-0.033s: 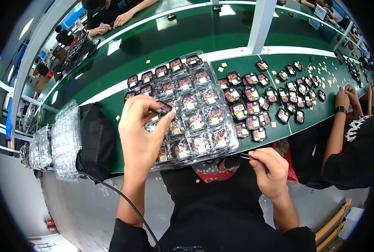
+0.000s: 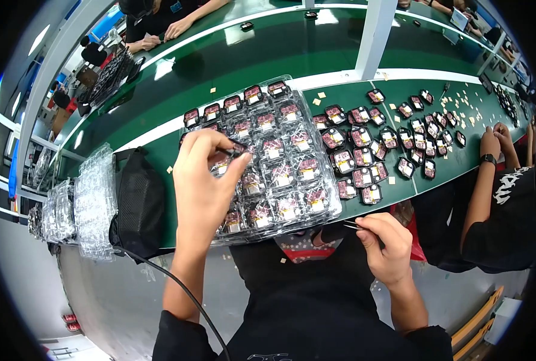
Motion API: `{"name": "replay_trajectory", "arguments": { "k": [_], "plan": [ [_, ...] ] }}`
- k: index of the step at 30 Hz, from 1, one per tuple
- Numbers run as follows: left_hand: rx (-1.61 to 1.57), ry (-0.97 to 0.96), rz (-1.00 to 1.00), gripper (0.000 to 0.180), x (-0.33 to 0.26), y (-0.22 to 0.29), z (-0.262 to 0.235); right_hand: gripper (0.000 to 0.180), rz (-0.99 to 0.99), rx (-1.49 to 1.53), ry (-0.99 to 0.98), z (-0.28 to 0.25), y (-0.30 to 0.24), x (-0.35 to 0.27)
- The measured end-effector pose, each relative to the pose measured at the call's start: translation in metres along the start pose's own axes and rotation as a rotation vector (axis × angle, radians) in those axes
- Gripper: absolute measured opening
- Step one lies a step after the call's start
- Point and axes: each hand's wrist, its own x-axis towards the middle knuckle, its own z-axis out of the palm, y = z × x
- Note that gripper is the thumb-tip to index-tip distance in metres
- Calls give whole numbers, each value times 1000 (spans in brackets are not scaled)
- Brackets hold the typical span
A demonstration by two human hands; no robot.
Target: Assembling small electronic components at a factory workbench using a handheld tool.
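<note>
My left hand (image 2: 203, 174) is raised over the left side of a clear plastic blister tray (image 2: 323, 174), pinching a small black case (image 2: 238, 148) between thumb and fingers. Rows of small black cases with reddish, patterned faces fill many of the tray's pockets; my hand hides some of them. Just off the table's front edge, to the right of the tray, my right hand (image 2: 388, 248) is closed on a pair of thin metal tweezers (image 2: 352, 225), whose tips point left and touch nothing.
Several loose black cases (image 2: 362, 135) lie right of the tray, among small pale paper squares (image 2: 460, 108). On the left stand a black bag (image 2: 140, 198) and stacked clear trays (image 2: 96, 198). A white post (image 2: 373, 39) rises behind. Co-workers sit across and at right (image 2: 490, 144).
The black case in my left hand has tilted and shifted slightly upward, with the hand turning a little. My right hand and the tweezers stay almost where they were.
</note>
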Motion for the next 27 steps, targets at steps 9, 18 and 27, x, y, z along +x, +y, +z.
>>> {"name": "replay_trajectory", "arguments": {
  "k": [9,18,27],
  "plan": [
    [475,-12,166,23,48,-49,29,20,120,-46,32,-2,12,-1],
    [614,-82,302,40,24,-48,38,28,159,-264,105,19,43,47],
    [720,-156,236,49,8,-42,39,38,291,-416,-31,40,44,77]
  ]
}}
